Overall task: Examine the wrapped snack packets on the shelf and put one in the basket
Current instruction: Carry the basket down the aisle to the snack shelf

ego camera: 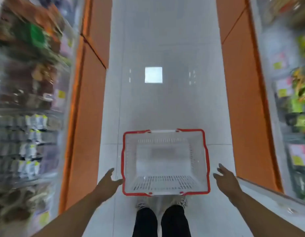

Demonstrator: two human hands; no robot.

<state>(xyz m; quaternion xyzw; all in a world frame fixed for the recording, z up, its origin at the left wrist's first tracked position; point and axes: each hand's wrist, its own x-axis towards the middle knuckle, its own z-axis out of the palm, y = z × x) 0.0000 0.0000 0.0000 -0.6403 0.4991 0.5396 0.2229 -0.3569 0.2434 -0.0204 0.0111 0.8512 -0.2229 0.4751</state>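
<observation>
Basket [165, 190] on floor [165, 103]; left hand [108, 181], right hand [226, 178] flank it, fingers [219, 170] loose, holding nothing.

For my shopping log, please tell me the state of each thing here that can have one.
White plastic basket with red rim: upright on the floor, empty, handles folded down.
Left hand: open, holding nothing, beside the basket.
Right hand: open, holding nothing.
Shelved packets: blurred, on the shelves.
</observation>
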